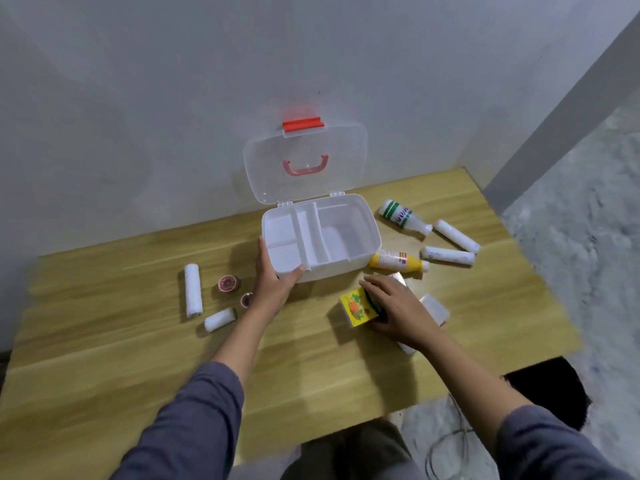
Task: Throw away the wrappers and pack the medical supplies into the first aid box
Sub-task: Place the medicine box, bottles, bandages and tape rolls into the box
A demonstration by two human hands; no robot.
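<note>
Wooden table (pixel 104 358); translucent white first aid box (pixel 360 261), lid open.

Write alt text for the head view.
Left hand grips the near corner of an open, empty first aid box on a wooden table; right hand rests on a yellow packet. Bandage rolls, tape and bottles lie around.
</note>
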